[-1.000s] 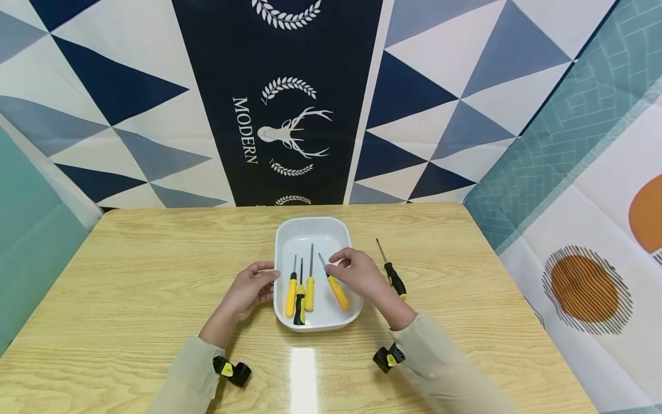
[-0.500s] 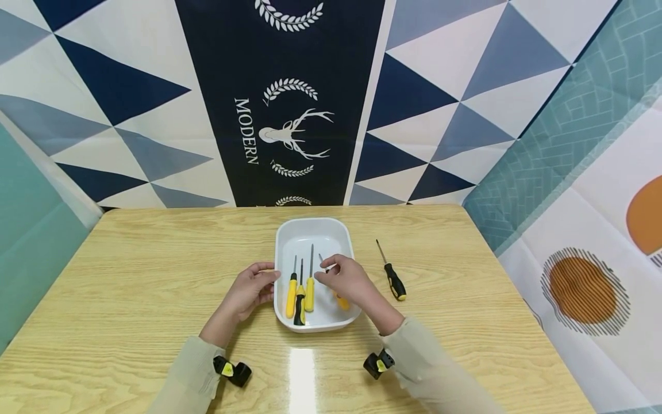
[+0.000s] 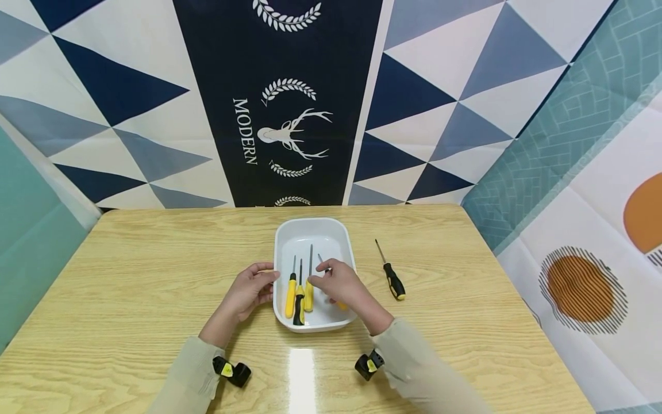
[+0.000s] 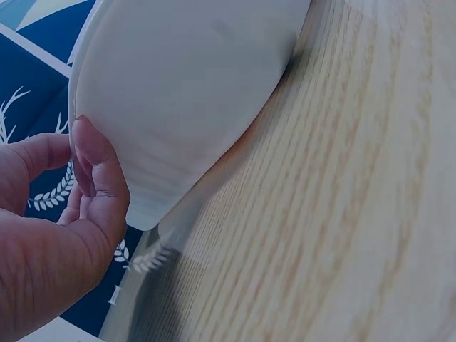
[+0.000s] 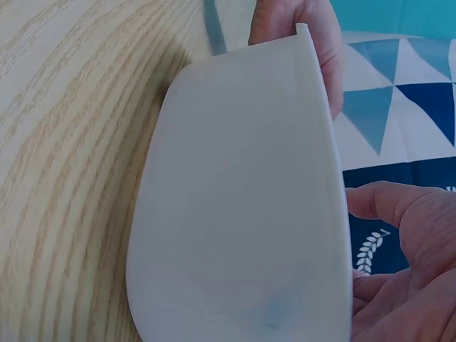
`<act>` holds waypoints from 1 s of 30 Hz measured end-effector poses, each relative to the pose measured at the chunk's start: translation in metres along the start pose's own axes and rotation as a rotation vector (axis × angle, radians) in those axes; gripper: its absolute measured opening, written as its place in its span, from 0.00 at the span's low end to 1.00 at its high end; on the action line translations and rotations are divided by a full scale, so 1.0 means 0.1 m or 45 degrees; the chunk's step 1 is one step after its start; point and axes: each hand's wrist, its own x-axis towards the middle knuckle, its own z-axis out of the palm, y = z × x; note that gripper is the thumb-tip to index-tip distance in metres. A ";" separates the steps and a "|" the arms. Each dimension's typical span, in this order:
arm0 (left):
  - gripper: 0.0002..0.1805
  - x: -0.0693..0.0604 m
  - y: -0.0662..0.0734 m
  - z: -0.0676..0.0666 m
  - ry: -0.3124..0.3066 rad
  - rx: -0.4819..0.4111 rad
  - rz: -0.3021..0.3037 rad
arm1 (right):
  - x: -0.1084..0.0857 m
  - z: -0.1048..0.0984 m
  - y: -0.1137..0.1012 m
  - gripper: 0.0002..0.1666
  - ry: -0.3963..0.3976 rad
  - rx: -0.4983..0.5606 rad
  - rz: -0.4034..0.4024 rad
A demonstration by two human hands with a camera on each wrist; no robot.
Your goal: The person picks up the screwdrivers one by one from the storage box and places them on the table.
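Note:
A white rectangular tray (image 3: pixel 284 230) holds several screwdrivers. My left hand (image 3: pixel 253 289) grips the tray's left rim; in the left wrist view its thumb and fingers pinch the wall. My right hand (image 3: pixel 341 284) is over the tray's right half, thumb and forefinger apart, the thumb tip beside the top of a yellow-handled screwdriver (image 3: pixel 309 296). Left of that lie a black-and-yellow screwdriver (image 3: pixel 299 305) and a yellow one with a black collar (image 3: pixel 291 296). Another screwdriver (image 3: pixel 342 305) lies mostly hidden beneath my right hand. In the right wrist view, the tray wall hides my fingertips.
A black screwdriver (image 3: pixel 395 280) lies on the wooden table (image 3: pixel 170 276), right of the tray. Behind the table's far edge stands a patterned cloth (image 3: pixel 295 138). Each sleeve carries a small black wrist camera, such as the left one (image 3: pixel 231 371).
My right hand has moved left inside the tray, from the rightmost screwdriver toward the middle yellow one, covering the rightmost. My left hand and the tray have stayed put.

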 end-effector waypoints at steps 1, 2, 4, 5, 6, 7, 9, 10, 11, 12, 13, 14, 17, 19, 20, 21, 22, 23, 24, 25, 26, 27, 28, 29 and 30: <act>0.24 0.00 0.00 0.00 0.000 -0.002 0.000 | 0.00 0.01 0.00 0.25 0.001 0.002 0.010; 0.24 0.00 0.00 0.00 0.000 -0.001 0.000 | 0.01 0.02 0.00 0.25 0.000 0.001 0.014; 0.24 0.00 -0.01 -0.01 -0.001 0.003 0.001 | 0.02 0.04 0.00 0.25 0.000 0.008 0.022; 0.24 0.00 -0.01 -0.01 -0.002 0.003 0.000 | 0.03 0.05 0.00 0.25 0.001 0.014 0.029; 0.24 0.00 -0.01 -0.01 -0.002 0.003 0.000 | 0.03 0.06 0.00 0.25 0.001 0.017 0.032; 0.24 0.00 -0.01 -0.01 -0.003 0.002 -0.001 | 0.04 0.07 0.01 0.26 0.001 0.020 0.037; 0.25 0.00 -0.01 -0.01 -0.004 -0.002 -0.002 | 0.05 0.09 0.01 0.26 0.001 0.021 0.044; 0.25 0.00 -0.01 -0.01 -0.006 -0.006 -0.003 | 0.05 0.09 0.01 0.26 0.000 0.018 0.046; 0.25 0.00 -0.01 -0.01 -0.008 -0.009 -0.005 | 0.05 0.10 0.02 0.26 0.001 0.016 0.050; 0.25 0.00 0.00 0.00 -0.009 -0.011 -0.006 | 0.05 0.11 0.01 0.26 0.002 0.016 0.056; 0.25 0.00 0.00 0.00 -0.011 -0.013 -0.008 | 0.05 0.11 0.02 0.26 0.002 0.022 0.062; 0.25 0.00 0.00 0.00 -0.012 -0.014 -0.008 | 0.05 0.12 0.02 0.26 0.001 0.026 0.069; 0.25 0.00 -0.01 0.00 -0.018 -0.015 -0.008 | 0.06 0.14 0.02 0.25 0.001 0.036 0.088; 0.25 0.00 -0.01 -0.01 -0.017 -0.011 -0.006 | 0.07 0.15 0.04 0.25 -0.006 0.035 0.090; 0.25 0.00 -0.01 -0.01 -0.015 -0.010 -0.006 | 0.07 0.16 0.04 0.26 -0.009 0.028 0.088; 0.25 0.01 -0.02 -0.01 -0.015 -0.007 -0.005 | 0.07 0.16 0.04 0.26 -0.011 0.021 0.085; 0.25 0.01 -0.02 -0.01 -0.012 -0.007 -0.005 | 0.07 0.17 0.04 0.26 -0.013 0.015 0.082; 0.25 0.01 -0.02 -0.01 -0.013 -0.005 -0.005 | 0.07 0.17 0.05 0.26 -0.015 0.010 0.081; 0.24 0.02 -0.02 -0.01 -0.011 -0.005 -0.004 | 0.07 0.18 0.05 0.26 -0.013 0.007 0.079; 0.24 0.02 -0.02 -0.01 -0.011 -0.006 -0.003 | 0.07 0.18 0.05 0.26 -0.011 0.002 0.080; 0.24 0.02 -0.03 -0.01 -0.011 -0.007 -0.002 | 0.07 0.19 0.05 0.26 -0.011 -0.001 0.083; 0.24 0.02 -0.03 -0.01 -0.013 -0.008 -0.001 | 0.07 0.19 0.05 0.26 -0.009 -0.004 0.089; 0.24 0.02 -0.03 0.00 -0.015 -0.009 0.001 | 0.08 0.20 0.04 0.27 -0.009 -0.006 0.095; 0.24 0.02 -0.03 0.00 -0.018 -0.006 0.004 | 0.08 0.20 0.04 0.27 -0.008 -0.007 0.101; 0.24 0.02 -0.02 -0.01 -0.018 -0.007 0.007 | 0.08 0.20 0.04 0.27 -0.008 -0.009 0.107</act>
